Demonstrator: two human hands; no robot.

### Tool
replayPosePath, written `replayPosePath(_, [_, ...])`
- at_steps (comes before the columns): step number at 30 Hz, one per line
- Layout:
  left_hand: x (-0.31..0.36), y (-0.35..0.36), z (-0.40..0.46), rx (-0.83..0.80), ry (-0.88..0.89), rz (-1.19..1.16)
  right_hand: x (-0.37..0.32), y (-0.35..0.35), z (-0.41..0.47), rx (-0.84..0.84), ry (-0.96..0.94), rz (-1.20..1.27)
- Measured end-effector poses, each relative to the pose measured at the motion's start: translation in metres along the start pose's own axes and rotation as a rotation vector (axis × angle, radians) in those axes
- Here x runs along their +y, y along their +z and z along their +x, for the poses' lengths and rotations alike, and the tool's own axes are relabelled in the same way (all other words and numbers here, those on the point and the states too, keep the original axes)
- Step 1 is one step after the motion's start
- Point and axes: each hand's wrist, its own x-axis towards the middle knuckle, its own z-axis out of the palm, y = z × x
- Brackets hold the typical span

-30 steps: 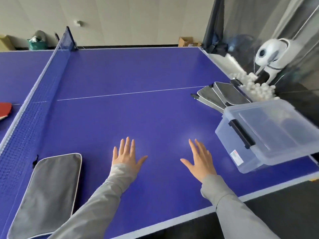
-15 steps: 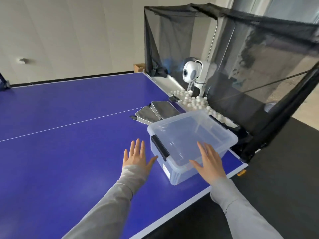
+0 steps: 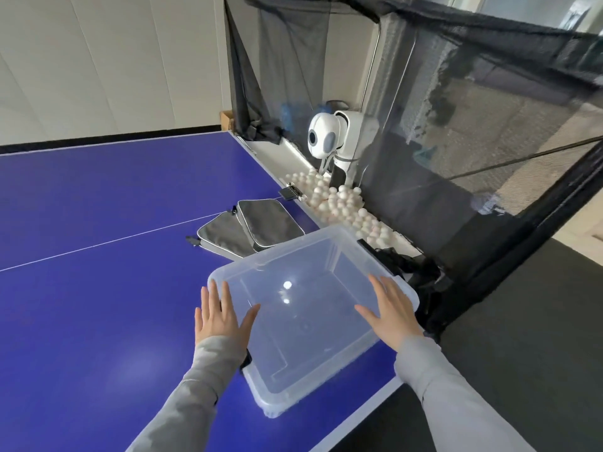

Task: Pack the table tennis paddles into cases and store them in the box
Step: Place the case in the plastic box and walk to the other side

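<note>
Head view: box [image 3: 329, 324] on table [image 3: 98, 288] corner, empty, between my flat, spread hands; left hand [image 3: 222, 318] at left rim, right hand [image 3: 390, 313] at right. Cases [image 3: 254, 228] just beyond box, nearer left hand.

The table [image 3: 98, 256] is deep blue-violet with a thin white centre line and a white edge band. The box [image 3: 326, 256] on its near right corner is clear, colourless plastic with a black latch at its left side. Behind it, the two cases [image 3: 261, 223] are dark grey with pale grey piping and black zip pulls. The balls [image 3: 342, 203] heaped at the far right are white. The ball machine [image 3: 326, 138] is white with a grey face patch and a dark opening. The net [image 3: 456, 125] around it is black mesh. Both sleeves [image 3: 202, 380] are light grey. The wall [image 3: 114, 60] is off-white, with a black skirting strip.
</note>
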Motion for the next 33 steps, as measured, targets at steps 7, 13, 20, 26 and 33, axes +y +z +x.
replayPosePath(7, [0.003, 0.016, 0.006, 0.069, -0.157, -0.159, 0.046, -0.014, 0.072, -0.034, 0.052, 0.076])
replayPosePath(13, [0.005, 0.027, 0.002, 0.054, -0.394, -0.453, 0.062, -0.018, 0.136, -0.166, 0.059, 0.323])
replayPosePath(20, [0.019, 0.030, -0.013, 0.144, -0.637, -0.855, 0.083, 0.005, 0.169, -0.378, 0.082, 0.703])
replayPosePath(26, [0.015, 0.025, -0.017, 0.121, -0.684, -1.080, 0.091, 0.014, 0.173, -0.440, 0.141, 1.001])
replayPosePath(33, [0.008, 0.025, -0.018, 0.043, -0.710, -1.138, 0.094, 0.013, 0.175, -0.494, 0.159, 1.073])
